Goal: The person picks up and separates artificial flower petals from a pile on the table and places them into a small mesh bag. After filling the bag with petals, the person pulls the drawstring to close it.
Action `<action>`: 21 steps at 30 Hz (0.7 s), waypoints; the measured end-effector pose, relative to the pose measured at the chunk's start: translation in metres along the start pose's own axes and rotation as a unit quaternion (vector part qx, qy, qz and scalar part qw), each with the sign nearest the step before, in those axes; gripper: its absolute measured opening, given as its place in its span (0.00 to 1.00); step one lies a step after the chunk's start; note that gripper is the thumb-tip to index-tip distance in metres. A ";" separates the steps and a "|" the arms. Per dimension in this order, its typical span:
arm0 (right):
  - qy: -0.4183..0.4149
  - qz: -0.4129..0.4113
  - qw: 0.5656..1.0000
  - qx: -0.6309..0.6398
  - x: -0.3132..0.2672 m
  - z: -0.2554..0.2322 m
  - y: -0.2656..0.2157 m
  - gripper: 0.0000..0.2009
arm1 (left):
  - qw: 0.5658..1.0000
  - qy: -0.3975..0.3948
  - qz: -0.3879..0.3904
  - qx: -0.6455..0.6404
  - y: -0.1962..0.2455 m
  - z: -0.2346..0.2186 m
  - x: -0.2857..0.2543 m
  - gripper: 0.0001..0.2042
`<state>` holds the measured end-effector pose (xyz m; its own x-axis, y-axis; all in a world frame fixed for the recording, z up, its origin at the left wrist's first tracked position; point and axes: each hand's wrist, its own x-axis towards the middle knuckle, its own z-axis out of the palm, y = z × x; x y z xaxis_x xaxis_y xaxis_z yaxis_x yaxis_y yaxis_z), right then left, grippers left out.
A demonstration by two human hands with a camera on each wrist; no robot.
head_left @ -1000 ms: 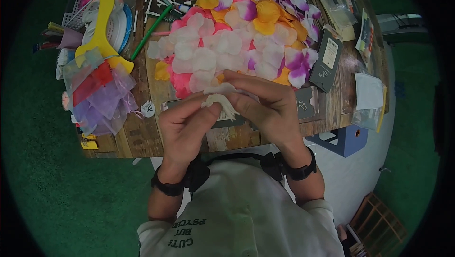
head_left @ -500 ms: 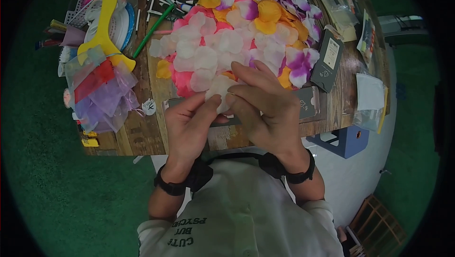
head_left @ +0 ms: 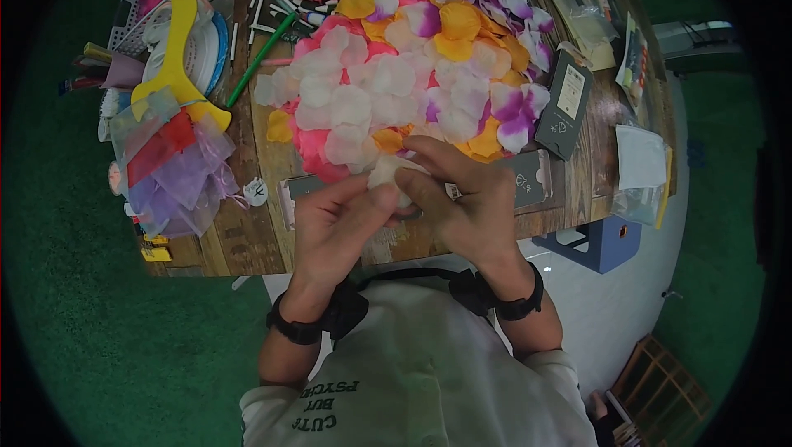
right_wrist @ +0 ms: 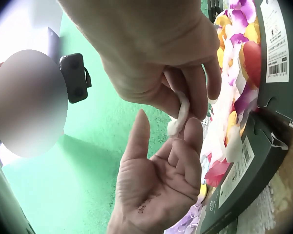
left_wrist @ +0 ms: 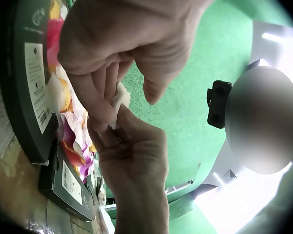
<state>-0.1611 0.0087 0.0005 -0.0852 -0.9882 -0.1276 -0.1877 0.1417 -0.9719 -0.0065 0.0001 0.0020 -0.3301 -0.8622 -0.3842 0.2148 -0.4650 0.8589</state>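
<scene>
Right hand (head_left: 474,204) and left hand (head_left: 334,220) (left thumb clear) hold white petal (head_left: 384,171) near table's edge (head_left: 396,251).

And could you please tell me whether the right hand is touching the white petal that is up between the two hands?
Touching: the right wrist view shows the right hand pinching the folded white petal, which lies directly against its fingertips.

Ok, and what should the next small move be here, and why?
Probably lower the thumb of the left hand onto the white petal bunch to steady it. The right hand pinches the bunch, and the left fingertips appear to touch it, but the wrist views show the left thumb standing clear.
</scene>
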 end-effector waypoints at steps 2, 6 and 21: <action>0.047 -0.120 0.987 -0.099 0.001 0.003 0.008 0.14 | 0.998 0.013 0.027 0.052 0.000 0.003 0.001 0.12; 0.015 -0.103 0.990 -0.093 0.008 0.002 0.003 0.13 | 0.999 0.037 0.025 0.025 -0.007 -0.005 0.005 0.12; 0.128 -0.312 0.841 -0.423 0.079 0.011 0.027 0.07 | 0.996 0.088 0.018 0.016 -0.006 -0.016 0.002 0.10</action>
<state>-0.1618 -0.0666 -0.0378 0.1017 -0.8560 0.5069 -0.8941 -0.3021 -0.3307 0.0066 -0.0020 -0.0092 -0.1560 -0.9015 -0.4037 0.1931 -0.4286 0.8826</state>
